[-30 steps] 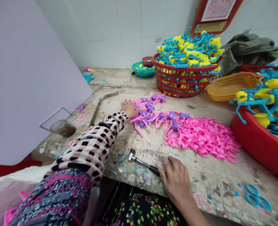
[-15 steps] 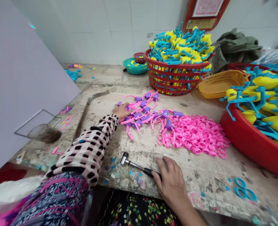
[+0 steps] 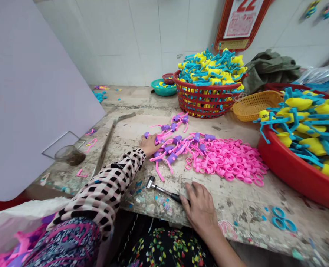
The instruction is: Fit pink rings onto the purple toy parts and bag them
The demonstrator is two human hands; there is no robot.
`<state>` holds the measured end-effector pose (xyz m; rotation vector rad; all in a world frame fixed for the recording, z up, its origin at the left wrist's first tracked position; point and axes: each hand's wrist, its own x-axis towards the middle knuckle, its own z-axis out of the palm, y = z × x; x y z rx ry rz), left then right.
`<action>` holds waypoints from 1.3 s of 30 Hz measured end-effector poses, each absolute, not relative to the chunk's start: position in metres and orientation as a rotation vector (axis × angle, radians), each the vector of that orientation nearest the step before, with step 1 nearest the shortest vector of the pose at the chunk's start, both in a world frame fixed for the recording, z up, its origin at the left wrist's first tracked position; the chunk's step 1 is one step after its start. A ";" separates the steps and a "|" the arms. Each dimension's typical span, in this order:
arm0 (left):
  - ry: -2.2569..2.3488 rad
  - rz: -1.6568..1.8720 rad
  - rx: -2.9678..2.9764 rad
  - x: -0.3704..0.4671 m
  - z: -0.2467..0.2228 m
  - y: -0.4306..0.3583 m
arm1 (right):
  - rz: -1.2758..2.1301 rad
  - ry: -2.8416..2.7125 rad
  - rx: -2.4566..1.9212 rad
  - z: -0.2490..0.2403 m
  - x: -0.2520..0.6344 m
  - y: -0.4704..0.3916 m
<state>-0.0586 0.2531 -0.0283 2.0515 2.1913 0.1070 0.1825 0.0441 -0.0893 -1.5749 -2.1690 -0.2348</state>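
Head view: the left hand (image 3: 150, 144) lies on pink-and-purple pieces (image 3: 169, 149), well back from the table's (image 3: 133, 126) front edge; whether it grips any, I can't tell. They look light, stiff, slick: best pinched by the purple cups (image 3: 171, 158). Nearer that edge, the right hand (image 3: 201, 207) rests unclenched by the hammer (image 3: 164, 191).

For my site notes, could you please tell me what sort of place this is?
Probably a plastic-goods workshop: a hammer lies on the stained worktop near pink rings, and a red basket is piled with yellow and blue pieces.
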 end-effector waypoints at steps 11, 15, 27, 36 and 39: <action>2.126 0.552 2.253 0.000 0.005 0.201 | -0.104 -2.152 -1.588 -0.086 0.184 0.044; 1.635 0.808 2.483 0.050 0.002 0.160 | -0.042 -2.064 -1.399 -0.094 0.190 0.047; 0.848 1.087 2.352 0.124 -0.043 0.139 | 0.027 -1.660 -1.495 -0.107 0.204 0.045; 0.889 1.137 2.181 0.110 -0.043 0.140 | 0.242 -1.477 -1.601 -0.105 0.206 0.036; 0.938 1.115 2.106 0.109 -0.044 0.141 | 0.331 -1.242 -1.593 -0.099 0.213 0.041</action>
